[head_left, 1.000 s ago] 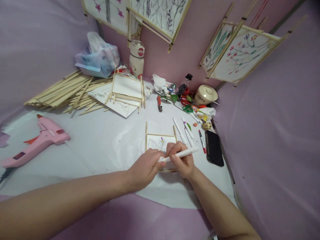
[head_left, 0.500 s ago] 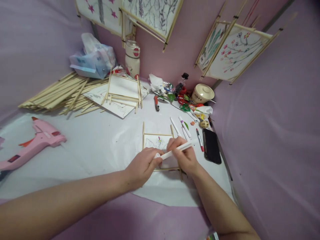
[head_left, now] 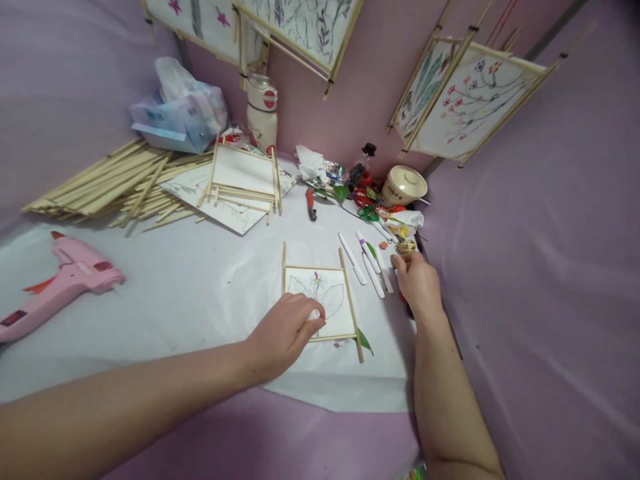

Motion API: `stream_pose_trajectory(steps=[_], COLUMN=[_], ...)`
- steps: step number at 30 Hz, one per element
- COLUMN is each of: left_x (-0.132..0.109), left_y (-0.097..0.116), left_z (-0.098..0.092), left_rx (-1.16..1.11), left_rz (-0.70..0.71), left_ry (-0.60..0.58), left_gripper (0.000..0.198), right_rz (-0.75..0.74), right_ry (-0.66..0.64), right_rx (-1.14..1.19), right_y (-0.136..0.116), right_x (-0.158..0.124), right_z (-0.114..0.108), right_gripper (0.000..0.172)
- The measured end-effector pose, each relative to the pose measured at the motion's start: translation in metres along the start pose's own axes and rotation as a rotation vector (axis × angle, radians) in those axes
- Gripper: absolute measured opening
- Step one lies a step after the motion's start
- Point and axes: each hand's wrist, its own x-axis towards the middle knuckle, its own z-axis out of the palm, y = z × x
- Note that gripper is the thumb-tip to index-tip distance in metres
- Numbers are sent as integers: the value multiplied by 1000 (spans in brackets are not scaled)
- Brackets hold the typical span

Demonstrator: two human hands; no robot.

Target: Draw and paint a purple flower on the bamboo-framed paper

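My left hand [head_left: 290, 327] is closed around a white marker cap [head_left: 314, 315], its rounded end showing between thumb and fingers. That hand rests over the lower left of a drawing [head_left: 333, 313] of a flower with leaves, set in a small wooden-stick frame [head_left: 353, 300]. Off to the right, my right hand [head_left: 420, 283] has its fingers bent together above the table's right side, covering most of the phone and the spot of a red-ended marker. What its fingers hold, if anything, is hidden. Several white markers [head_left: 353, 259] lie just left of it.
A pink glue gun [head_left: 75, 277] lies at the left. Behind it are a pile of wooden sticks [head_left: 95, 180], a tissue pack [head_left: 183, 120] and a bottle [head_left: 262, 120]. A lidded bowl [head_left: 404, 187] and craft bits stand at the back right. Framed pictures [head_left: 480, 100] hang above.
My right hand has left the white marker it held by my left hand and moved right, over the red-ended marker and phone. Another white marker now lies in the group. My left hand keeps the cap.
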Motion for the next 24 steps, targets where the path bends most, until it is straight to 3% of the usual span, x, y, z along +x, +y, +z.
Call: stream_pose_trajectory(steps=[2,5,11,14,16,18,21,24], left_x=[0,0,-1,-3,-4,-5,-4,-3], left_y=[1,1,-1,-2,-1,-1,-2,-3], left_z=[0,0,3,5,6,6,7,8], left_rx=[6,10,43,66,86,98,105,112], left_rz=[8,25,106,152,168,173,168,167], left_ry=[-12,-17,3,-13,-27,-38,-38,-23], left_gripper=[31,31,31,33,33,32,31,29], right_rz=[28,4,-35,-2,51,35,-200,-415], right_ry=[13,-69,-161,-135,-44,100,273,263], right_rx=[-58,-136,-206,-195,-139,-2,375,860], right_y=[3,8,6,4,4,3,-3,-17], right_x=[0,2,3,2,0,-2,-8,-18], right_z=[-3,-1,9,6,1,-3,-5,0], right_gripper=[30,23,23,24,28,36,35,20])
